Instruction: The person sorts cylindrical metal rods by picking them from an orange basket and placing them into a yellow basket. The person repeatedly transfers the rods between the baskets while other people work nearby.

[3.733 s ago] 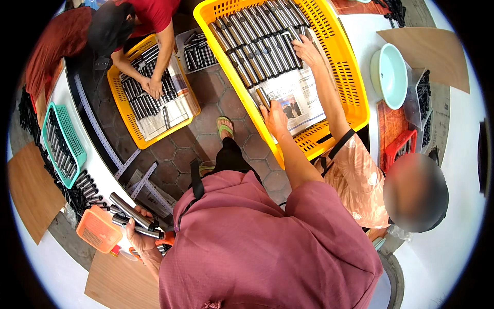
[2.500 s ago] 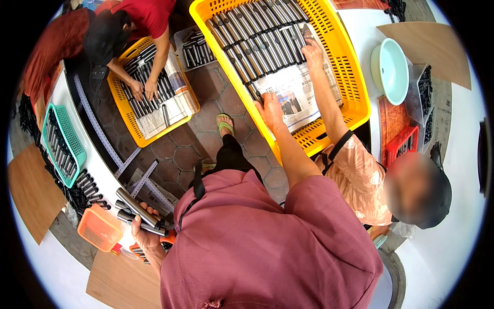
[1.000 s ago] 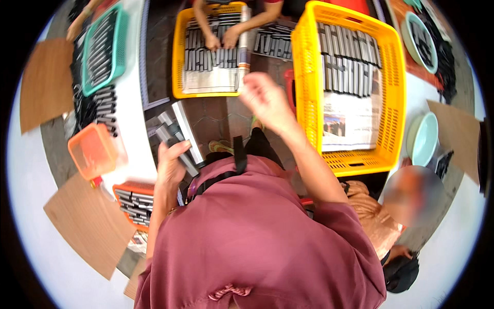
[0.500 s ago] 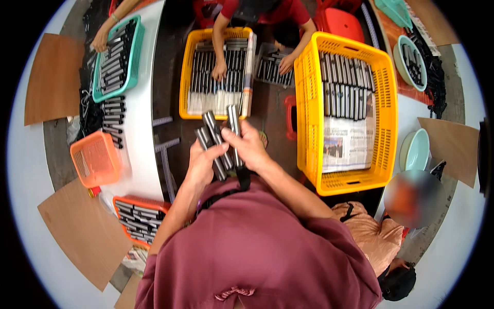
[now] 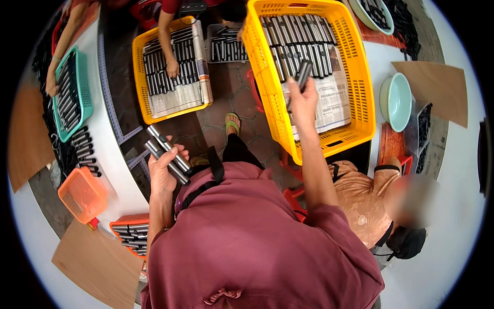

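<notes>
My left hand is closed around two shiny metal tubes with dark sections, held tilted in front of my waist. My right hand reaches out over the large yellow basket, gripping a single metal tube near the front row. Inside that basket, two rows of tubes lie side by side at the far end. Newspaper lines the basket floor and shows bare at the near end. The right fingertips are partly hidden by the hand and tube.
Ahead, a co-worker's hand touches tubes in another yellow basket, beside a grey bin. Along the left table stand a teal basket and orange baskets. A pale green basin and a seated person are at right.
My hands have parted. The right one has carried a tube up and right over the large yellow basket, while the left keeps two tubes. The view has shifted, with the baskets now further left.
</notes>
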